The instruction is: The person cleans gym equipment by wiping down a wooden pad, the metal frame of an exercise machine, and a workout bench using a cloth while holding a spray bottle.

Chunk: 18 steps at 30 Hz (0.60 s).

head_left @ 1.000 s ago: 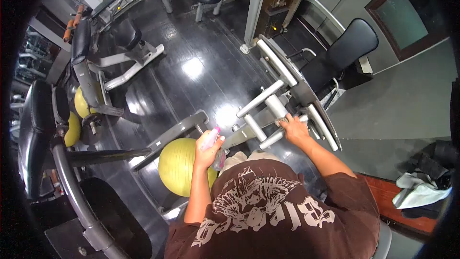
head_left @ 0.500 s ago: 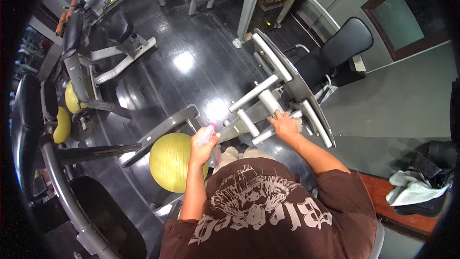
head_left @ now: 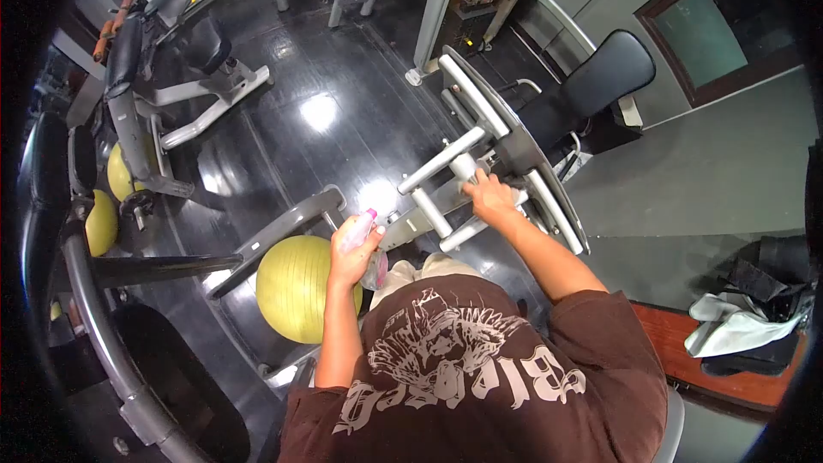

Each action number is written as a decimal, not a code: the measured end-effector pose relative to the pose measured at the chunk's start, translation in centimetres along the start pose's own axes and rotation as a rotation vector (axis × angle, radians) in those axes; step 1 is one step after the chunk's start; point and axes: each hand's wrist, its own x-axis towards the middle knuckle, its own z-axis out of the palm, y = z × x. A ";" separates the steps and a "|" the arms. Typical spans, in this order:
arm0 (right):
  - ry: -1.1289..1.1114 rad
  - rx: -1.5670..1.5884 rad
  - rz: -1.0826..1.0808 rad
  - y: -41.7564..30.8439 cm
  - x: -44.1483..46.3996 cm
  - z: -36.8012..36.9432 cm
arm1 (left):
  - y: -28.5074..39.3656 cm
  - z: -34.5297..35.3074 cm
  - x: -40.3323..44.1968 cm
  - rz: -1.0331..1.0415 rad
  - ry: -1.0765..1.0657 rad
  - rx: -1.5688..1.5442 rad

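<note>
- Head view: dark floor (head_left: pixel 300 154) stretched through the upper centre, between the machine at left and the silver frame (head_left: pixel 444 159) right of centre.
- At the frame's right, a dark panel's curved edge (head_left: pixel 555 180) ran down close beside the right hand (head_left: pixel 493 197).
- Left of centre, the yellow ball (head_left: pixel 294 291) sat just beside the left forearm.
- Near the centre, the left hand (head_left: pixel 350 264) held the pink-capped bottle (head_left: pixel 358 231) tilted, fingers closed around it.
- Palm down, the right hand reached over the frame, fingers bent; whether it gripped the pale item beside it, I couldn't tell.
</note>
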 end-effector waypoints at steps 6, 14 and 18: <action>-0.112 -0.011 0.041 -0.9 -1.5 -1.6 | -0.9 -0.1 -0.2 -0.015 -0.025 0.047; 0.176 0.135 0.043 0.0 2.2 0.4 | -0.9 0.1 0.7 -0.008 -0.052 0.062; -0.038 0.032 0.025 0.7 -1.4 0.2 | -0.7 -0.1 0.8 -0.009 -0.045 0.084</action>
